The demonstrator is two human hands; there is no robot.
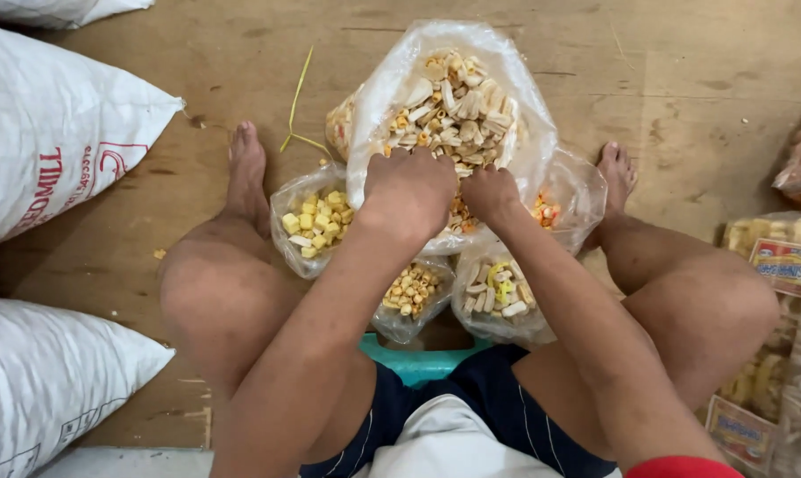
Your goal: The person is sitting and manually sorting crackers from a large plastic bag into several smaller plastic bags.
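Both my hands reach into a large clear plastic bag (392, 97) full of pale, mixed snack pieces (454, 102) on the wooden floor between my feet. My left hand (409, 190) is closed, knuckles up, at the bag's near edge among the pieces. My right hand (489, 193) is closed beside it, fingers buried in the snacks. What either fist holds is hidden. Around the big bag sit smaller open bags: yellow cubes (316, 221) at left, small tan pieces (411, 288) in front, pale sticks with a yellow ring (498, 288) at right.
Two white woven sacks (46, 133) (46, 372) lie at the left. Sealed snack packets (777, 336) are stacked at the right edge. A teal stool (418, 358) is under me. A yellow strip (299, 97) lies on the floor.
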